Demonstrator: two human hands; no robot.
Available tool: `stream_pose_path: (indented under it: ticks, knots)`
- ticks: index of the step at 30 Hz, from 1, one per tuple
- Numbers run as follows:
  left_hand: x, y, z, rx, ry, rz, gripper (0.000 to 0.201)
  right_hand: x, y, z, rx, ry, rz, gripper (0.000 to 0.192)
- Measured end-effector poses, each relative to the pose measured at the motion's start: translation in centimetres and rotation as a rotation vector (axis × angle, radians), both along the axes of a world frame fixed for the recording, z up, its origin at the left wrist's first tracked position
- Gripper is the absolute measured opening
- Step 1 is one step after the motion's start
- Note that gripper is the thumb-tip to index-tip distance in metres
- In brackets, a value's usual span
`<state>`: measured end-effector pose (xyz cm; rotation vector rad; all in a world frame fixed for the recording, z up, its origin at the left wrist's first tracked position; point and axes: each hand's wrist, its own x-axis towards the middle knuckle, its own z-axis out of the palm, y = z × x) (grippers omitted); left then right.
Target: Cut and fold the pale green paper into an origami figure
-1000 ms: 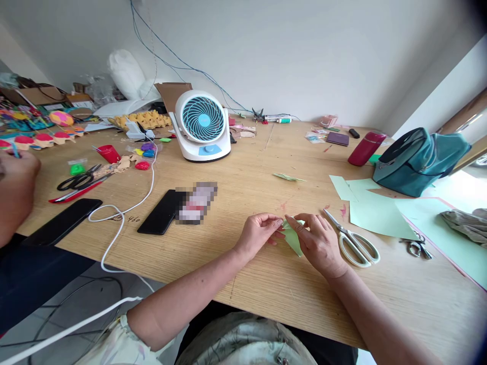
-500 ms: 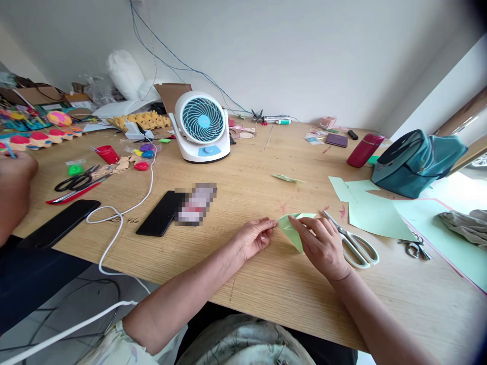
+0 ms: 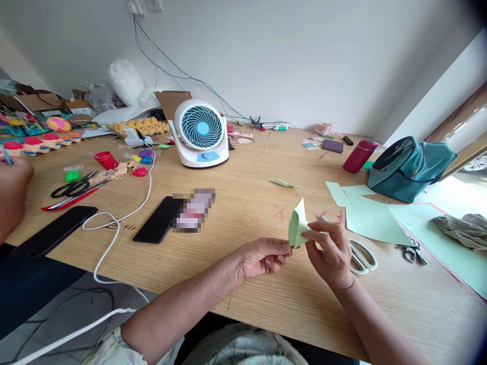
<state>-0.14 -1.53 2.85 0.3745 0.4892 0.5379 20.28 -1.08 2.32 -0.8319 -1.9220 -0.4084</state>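
Note:
A folded piece of light green paper (image 3: 298, 224) is held upright above the table between both hands. My left hand (image 3: 265, 257) pinches its lower left corner between thumb and forefinger. At the right edge, my right hand (image 3: 330, 253) grips the paper with thumb and fingers, hiding part of it. White-handled scissors (image 3: 364, 257) lie on the table just behind my right hand, their blades mostly covered. Farther back rests a small folded green paper piece (image 3: 285, 183). Larger light green sheets (image 3: 375, 223) lie to the right.
A white fan (image 3: 201, 134) stands at the back. Two phones, one black (image 3: 158, 220), lie left of my hands near a white cable (image 3: 149, 190). Another person's hand (image 3: 15, 192) is at the far left. A red bottle (image 3: 359, 155), teal bag (image 3: 413, 167) and keys (image 3: 413, 253) sit right.
Both hands have lifted and turned the green paper from lying low near the tabletop to standing upright. My right hand has shifted slightly right, and the view has tilted up a little.

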Motion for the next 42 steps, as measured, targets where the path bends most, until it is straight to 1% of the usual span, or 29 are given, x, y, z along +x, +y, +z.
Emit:
stream_pose_path:
  ticks: [3,5,7,9,11,15,18,21,26,28,34,42]
  knots:
    - [-0.1,-0.2,0.2,0.009,-0.018,-0.052,0.035,0.1,0.0,-0.1,0.002,0.064,-0.033,0.03]
    - [0.0,-0.4,0.2,0.016,-0.023,-0.056,0.037,0.1,-0.1,-0.1,-0.001,0.087,-0.036,0.029]
    - [0.2,-0.5,0.2,0.016,-0.018,-0.002,0.032,0.0,-0.2,0.0,-0.003,0.105,-0.023,0.029]
    - [0.5,-0.6,0.2,0.006,-0.006,0.089,0.027,-0.2,-0.3,0.1,-0.006,0.113,0.0,0.029]
    - [0.8,-0.8,0.1,-0.005,0.008,0.161,0.028,-0.4,-0.4,0.1,-0.012,0.124,0.026,0.03]
    - [1.2,-1.1,0.0,0.03,0.045,0.199,0.036,-0.7,-0.3,0.0,-0.022,0.117,0.057,0.031]
    - [1.4,-1.2,-0.2,0.071,0.062,0.258,0.036,-0.9,-0.2,0.1,-0.009,0.104,0.059,0.03]
    - [1.5,-1.1,-0.5,0.103,0.087,0.333,0.038,-1.2,-0.2,0.2,-0.036,0.107,0.064,0.029]
    - [1.7,-1.1,-0.8,0.157,0.152,0.404,0.038,-1.5,-0.3,0.1,-0.044,0.092,0.051,0.027]
    - [1.8,-1.1,-0.9,0.172,0.169,0.415,0.038,-1.5,-0.3,0.0,-0.043,0.088,0.049,0.027]
    - [2.0,-1.2,-0.7,0.178,0.182,0.373,0.041,-1.3,-0.2,-0.2,-0.04,0.066,0.036,0.027]
    - [2.1,-1.4,-0.7,0.181,0.201,0.38,0.041,-1.4,-0.2,-0.2,-0.049,0.05,0.008,0.028]
